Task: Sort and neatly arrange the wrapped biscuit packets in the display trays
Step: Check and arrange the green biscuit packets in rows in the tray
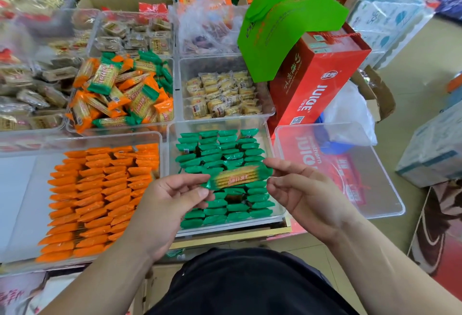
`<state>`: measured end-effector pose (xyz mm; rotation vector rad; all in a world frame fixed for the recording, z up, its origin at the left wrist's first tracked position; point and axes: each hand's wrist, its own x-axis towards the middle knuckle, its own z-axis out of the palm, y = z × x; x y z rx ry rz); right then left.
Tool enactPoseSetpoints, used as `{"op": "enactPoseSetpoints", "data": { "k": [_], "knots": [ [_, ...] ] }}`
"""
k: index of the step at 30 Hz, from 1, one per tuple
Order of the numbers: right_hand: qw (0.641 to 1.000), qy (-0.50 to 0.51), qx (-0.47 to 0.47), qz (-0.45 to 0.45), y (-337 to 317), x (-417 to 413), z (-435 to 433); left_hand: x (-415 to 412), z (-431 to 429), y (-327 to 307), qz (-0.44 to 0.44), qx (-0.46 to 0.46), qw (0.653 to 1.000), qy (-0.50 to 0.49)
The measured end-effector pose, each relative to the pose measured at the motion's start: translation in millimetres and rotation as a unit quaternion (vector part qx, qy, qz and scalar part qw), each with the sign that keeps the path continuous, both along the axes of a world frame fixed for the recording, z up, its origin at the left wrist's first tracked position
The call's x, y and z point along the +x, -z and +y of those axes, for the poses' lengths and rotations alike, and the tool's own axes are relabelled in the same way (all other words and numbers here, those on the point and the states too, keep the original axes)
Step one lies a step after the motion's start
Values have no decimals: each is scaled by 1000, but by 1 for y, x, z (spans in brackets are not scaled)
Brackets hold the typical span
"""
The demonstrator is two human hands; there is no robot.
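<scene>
Fingertips [200, 192] of my left hand [170, 204] and right hand [302, 189] pinched the two ends of one green biscuit packet [237, 177], held above the middle of the clear tray [190, 127] of rowed green packets [225, 154].

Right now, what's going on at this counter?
A person holds one green biscuit packet by its ends, left hand and right hand each pinching a wrapper end, over the green tray where green packets lie in rows. The orange tray beside it is also in neat rows. The mixed tray behind holds jumbled orange and green packets, not yet sorted.
</scene>
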<state>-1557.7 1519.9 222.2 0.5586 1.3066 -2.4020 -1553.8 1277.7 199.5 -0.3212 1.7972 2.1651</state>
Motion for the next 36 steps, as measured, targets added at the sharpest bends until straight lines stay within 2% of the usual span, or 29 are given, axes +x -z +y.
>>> {"op": "enactPoseSetpoints", "data": {
  "k": [3, 5, 7, 11, 14, 19, 25, 29, 32, 34, 36],
  "knots": [
    [990, -59, 126, 7, 1, 1, 0, -4, 1, -1, -15, -9, 1000, -25],
    [981, -76, 178, -7, 6, 0, -2, -8, 0, -1, -52, 1, 998, -22],
    [985, -71, 153, -42, 10, -1, -4, -11, 0, -1, -96, 21, 995, -13],
    [993, -37, 25, -108, 17, -2, -9, -13, 2, 5, -146, 51, 988, -7],
    [993, -41, 29, -111, 23, -1, -9, -14, 3, 8, -141, 42, 989, -12],
    [981, -55, 169, -76, 23, -4, -5, -16, 9, 9, -62, -73, 995, -3],
    [990, 19, 90, -111, 27, -14, -1, -21, 25, 20, 39, -181, 979, 88],
    [983, 27, 158, -93, 46, -21, 11, -29, 32, 37, 77, -241, 952, 173],
    [967, 42, 241, -68, 62, -28, 19, -40, 36, 62, 92, -261, 943, 186],
    [953, 14, 301, -30, 73, -31, 23, -51, 36, 86, 102, -345, 914, 186],
    [920, -36, 389, 14, 87, -31, 25, -61, 37, 109, 120, -443, 866, 201]
  ]
}}
